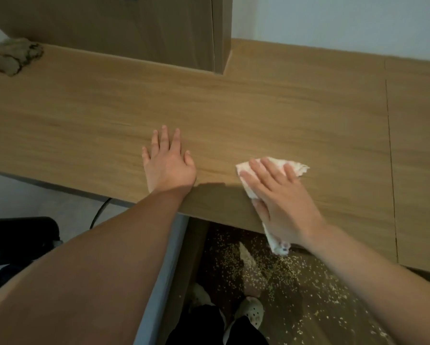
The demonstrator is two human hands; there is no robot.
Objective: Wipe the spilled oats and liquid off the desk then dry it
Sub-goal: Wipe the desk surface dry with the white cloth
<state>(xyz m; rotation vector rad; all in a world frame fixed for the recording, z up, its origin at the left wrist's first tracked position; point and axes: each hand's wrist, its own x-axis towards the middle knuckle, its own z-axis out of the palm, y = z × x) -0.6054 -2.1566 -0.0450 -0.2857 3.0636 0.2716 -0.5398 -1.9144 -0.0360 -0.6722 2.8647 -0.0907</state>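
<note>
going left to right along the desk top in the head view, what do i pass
crumpled rag → left hand, flat on the desk → right hand pressing the white cloth at the near edge → seam in the desk top

Dim, warm indoor light, and the whole view is slightly soft. A blurred shadow lies on the desk (258, 108) near its front edge. The floor (321, 307) beneath is darker. Wide-angle distortion bends the desk's edges.

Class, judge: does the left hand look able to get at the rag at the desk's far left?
Probably yes, with a stretch: the left hand is free and only bare desk lies between it and the rag.
</note>
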